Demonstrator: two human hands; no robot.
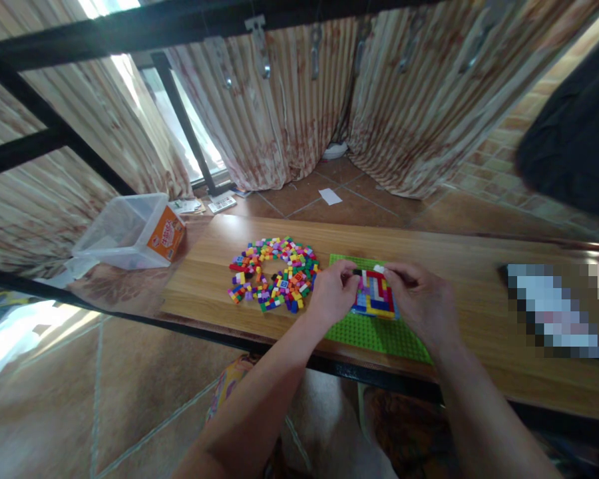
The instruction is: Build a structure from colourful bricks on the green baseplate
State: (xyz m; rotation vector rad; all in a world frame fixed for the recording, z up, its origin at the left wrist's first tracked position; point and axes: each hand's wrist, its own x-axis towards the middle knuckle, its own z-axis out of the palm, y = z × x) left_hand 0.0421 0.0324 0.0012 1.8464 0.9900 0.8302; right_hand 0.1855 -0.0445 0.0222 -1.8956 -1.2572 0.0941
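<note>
A green studded baseplate (379,336) lies on the wooden table, and on it is a flat square build of toy bricks (377,296) in blue, red, yellow, white and purple. My left hand (334,291) is at the build's left side, thumb and forefinger closed at a small black brick (358,273) on its far left corner. From the right, my right hand (422,299) reaches in, its fingers pinched at a small white brick (379,268) along the far edge. How firmly either brick is seated cannot be seen.
Left of the baseplate, many loose coloured bricks (299,266) lie spread in a ring on the table (199,286). A clear plastic bin (124,233) with an orange label stands past the table's left end. A pixelated flat object (554,309) lies at the right. Black frame bars (130,33) cross above.
</note>
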